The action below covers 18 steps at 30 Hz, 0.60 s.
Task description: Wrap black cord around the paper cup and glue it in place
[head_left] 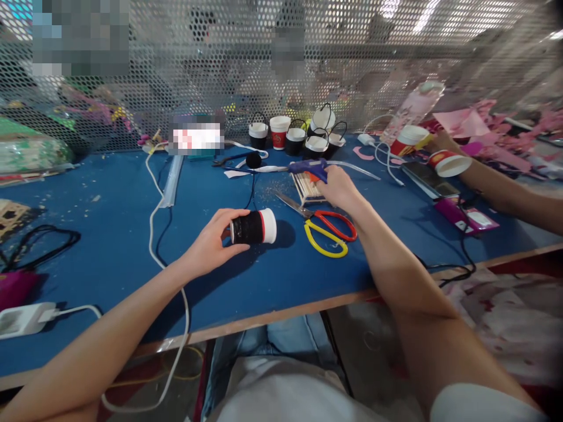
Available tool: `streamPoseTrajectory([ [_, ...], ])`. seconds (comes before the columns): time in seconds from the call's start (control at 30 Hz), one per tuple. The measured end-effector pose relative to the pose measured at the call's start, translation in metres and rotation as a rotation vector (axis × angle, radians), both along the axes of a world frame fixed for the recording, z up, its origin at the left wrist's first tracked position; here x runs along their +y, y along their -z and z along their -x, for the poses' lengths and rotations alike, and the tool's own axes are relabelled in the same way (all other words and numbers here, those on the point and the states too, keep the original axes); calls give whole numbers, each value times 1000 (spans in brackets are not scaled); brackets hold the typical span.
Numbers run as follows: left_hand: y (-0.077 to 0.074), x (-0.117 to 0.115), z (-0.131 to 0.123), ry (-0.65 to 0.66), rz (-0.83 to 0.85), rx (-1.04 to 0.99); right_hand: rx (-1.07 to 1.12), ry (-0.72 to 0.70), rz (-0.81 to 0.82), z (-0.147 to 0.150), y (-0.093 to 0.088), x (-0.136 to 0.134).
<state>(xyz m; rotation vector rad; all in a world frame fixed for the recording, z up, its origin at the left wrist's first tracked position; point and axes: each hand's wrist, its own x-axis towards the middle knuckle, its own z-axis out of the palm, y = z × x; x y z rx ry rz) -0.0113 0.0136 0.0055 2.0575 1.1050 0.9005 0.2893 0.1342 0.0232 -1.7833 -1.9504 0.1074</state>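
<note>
My left hand [217,237] is closed around a paper cup [253,227] on its side, wrapped in black cord, its white rim facing right. A black cord [253,193] runs from near the cup to a small black ball [254,159]. My right hand [338,186] grips a blue hot glue gun [308,167] with an orange trigger. The glue gun is over a small rack of wooden sticks [307,189]; whether it rests there I cannot tell. Between my hands lie scissors [328,230] with one red and one yellow handle, blades partly apart.
Several cups [295,140], most black-wrapped with cord handles, stand by the mesh screen [211,76]. Pliers [231,159] lie near them. A white cable [152,228] crosses the left side. Rightward, another person's arm [497,184] reaches past a phone [430,180] and a tipped cup [449,164].
</note>
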Motion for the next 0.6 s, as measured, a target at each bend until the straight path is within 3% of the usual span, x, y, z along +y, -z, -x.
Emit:
streamPoseTrajectory([
  [0.13,3,0,-1,3,-43,-17,233,77,-36,1,-9,-11],
  [0.37,4,3,-1,-7,-127,-18,481,-251,139,17,-32,-49],
  [0.6,5,5,3,-22,-200,-6,639,-409,314,39,-33,-77],
])
